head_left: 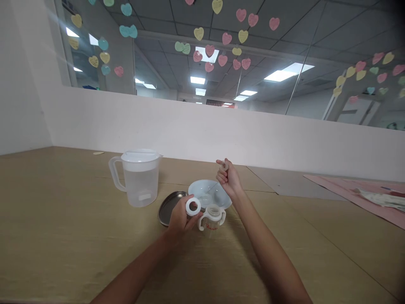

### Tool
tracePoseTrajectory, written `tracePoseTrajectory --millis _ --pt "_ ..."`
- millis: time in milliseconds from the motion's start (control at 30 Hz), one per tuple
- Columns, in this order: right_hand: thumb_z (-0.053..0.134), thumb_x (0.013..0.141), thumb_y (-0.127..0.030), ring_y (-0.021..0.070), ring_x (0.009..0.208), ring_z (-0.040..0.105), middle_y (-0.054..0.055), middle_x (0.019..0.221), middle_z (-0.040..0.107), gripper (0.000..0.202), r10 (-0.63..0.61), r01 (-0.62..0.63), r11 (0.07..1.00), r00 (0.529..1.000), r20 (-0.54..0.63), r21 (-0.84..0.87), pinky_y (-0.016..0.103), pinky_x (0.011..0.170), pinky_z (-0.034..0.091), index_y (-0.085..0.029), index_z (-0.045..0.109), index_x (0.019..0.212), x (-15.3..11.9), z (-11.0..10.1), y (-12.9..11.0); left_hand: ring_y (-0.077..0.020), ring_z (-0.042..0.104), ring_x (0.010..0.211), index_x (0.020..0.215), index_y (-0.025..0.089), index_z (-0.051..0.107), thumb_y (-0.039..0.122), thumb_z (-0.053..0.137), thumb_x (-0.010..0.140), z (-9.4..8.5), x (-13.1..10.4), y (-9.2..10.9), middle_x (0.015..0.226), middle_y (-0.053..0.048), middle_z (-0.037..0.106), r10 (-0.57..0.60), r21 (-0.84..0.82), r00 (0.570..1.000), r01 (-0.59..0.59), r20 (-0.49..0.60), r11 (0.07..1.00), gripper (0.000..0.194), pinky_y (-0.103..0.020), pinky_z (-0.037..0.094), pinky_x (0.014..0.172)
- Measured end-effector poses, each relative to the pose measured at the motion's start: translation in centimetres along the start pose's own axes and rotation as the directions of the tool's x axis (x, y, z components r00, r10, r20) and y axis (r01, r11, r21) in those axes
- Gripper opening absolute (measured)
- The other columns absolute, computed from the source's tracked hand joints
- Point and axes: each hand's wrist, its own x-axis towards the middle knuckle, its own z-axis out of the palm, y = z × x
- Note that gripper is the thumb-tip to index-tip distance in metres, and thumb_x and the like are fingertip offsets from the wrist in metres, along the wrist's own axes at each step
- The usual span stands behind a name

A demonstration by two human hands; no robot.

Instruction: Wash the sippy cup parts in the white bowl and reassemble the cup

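My left hand (181,217) holds a white screw ring (193,206) just left of a small clear baby bottle (212,217) with two side handles, standing open-topped on the wooden table. My right hand (228,177) is raised above a pale blue bowl (221,197), fingers closed on a small translucent teat (224,166). The bowl sits just behind the bottle.
A clear lidded plastic jug (139,176) with water stands at the left. A metal plate (167,204) lies beside the bowl. Pink sheets and papers (373,196) lie at the right. A white partition wall (202,126) runs behind the table (63,236).
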Motion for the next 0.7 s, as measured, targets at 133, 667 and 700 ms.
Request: tracePoseTrajectory --millis 133,667,700 --pt "0.047 0.08 -0.048 0.0073 0.035 0.029 -0.009 0.047 0.035 0.033 -0.116 0.033 0.898 0.98 -0.164 -0.438 0.019 0.037 0.026 -0.018 0.05 0.092 1.2 -2.5 0.5 -0.0244 0.054 0.101 0.117 0.018 0.045 0.043 0.05 0.083 -0.3 0.4 0.8 0.109 -0.013 0.05 -0.075 0.06 0.997 0.075 -0.007 0.995 0.043 -0.04 0.046 0.086" --pt "0.064 0.057 -0.002 0.0215 0.083 0.063 0.008 0.087 0.069 0.023 0.228 -0.021 -0.146 0.972 -0.054 -0.989 0.024 0.066 0.044 -0.016 0.069 0.074 1.6 -4.6 4.9 -0.0238 0.048 0.11 0.129 0.018 0.038 0.037 0.046 0.087 0.3 0.6 0.9 0.117 -0.012 0.049 -0.103 0.129 0.984 0.085 0.146 0.988 0.046 -0.038 0.039 0.094" --pt "0.064 0.057 -0.002 0.0215 0.083 0.063 0.008 0.089 0.068 0.023 0.227 -0.021 -0.126 0.973 -0.049 -0.992 0.024 0.066 0.044 -0.016 0.069 0.075 1.6 -4.6 4.8 -0.0241 0.048 0.11 0.129 0.019 0.038 0.037 0.046 0.088 0.3 0.6 0.9 0.118 -0.012 0.049 -0.101 0.124 0.984 0.083 0.147 0.989 0.046 -0.039 0.039 0.095"
